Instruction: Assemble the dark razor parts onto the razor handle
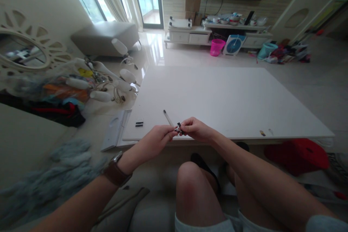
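Over the near edge of the white table (209, 94), both hands meet at a small black-and-silver piece (178, 128), too small in view for me to tell its kind. My left hand (160, 136), with a brown-strapped watch on the wrist, is closed on its left side. The fingertips of my right hand (198, 129) pinch it from the right. Fingers hide part of the piece. A slim pen-like stick (168, 117) with a dark tip lies just behind my left fingers. Farther left on the tabletop rest two short black strips (139, 124).
A small brown-and-black bit (262, 133) lies near the table's front right. Left of the table are a white box (115, 130) and a chandelier (119, 85) with white shades. A red stool-like object (299, 156) stands below the right edge. My knees are under the front edge.
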Motion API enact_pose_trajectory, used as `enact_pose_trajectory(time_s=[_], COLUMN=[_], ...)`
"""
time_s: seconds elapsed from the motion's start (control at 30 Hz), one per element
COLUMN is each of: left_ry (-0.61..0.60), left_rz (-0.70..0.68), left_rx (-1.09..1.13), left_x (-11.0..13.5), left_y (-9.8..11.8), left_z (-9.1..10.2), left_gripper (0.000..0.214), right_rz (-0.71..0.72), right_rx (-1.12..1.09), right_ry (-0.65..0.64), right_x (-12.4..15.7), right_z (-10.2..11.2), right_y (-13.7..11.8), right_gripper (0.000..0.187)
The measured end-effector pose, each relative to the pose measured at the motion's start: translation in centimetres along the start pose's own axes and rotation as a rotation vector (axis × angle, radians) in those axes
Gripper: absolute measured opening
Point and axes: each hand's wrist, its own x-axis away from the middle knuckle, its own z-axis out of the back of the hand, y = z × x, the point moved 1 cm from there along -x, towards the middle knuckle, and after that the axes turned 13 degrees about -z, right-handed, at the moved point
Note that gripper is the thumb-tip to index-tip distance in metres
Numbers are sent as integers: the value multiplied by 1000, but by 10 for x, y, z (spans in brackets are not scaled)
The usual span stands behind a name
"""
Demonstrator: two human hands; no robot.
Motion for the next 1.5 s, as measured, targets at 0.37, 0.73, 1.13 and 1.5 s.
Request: enact_pose_trajectory(time_s=[0.37,0.73,1.13,1.5], left_ry=[64,102,144,147], left_rz=[-50,-52,-26,-15], left_rx=[-53,-23,-28,10], left_x=[-1,0,1,0], left_y=[2,7,4,3], left_z=[-2,-1,0,0], left_gripper=[33,34,32,31], right_rz=[38,57,95,101], right_rx=[-89,-126,-133,-160], right_ry=[47,59,64,86], right_x=[-4,-5,-4,-5], right_z=[-3,-7,-7,-9], right_y=[-3,-7,-9,-9], right_gripper=[27,21,19,18])
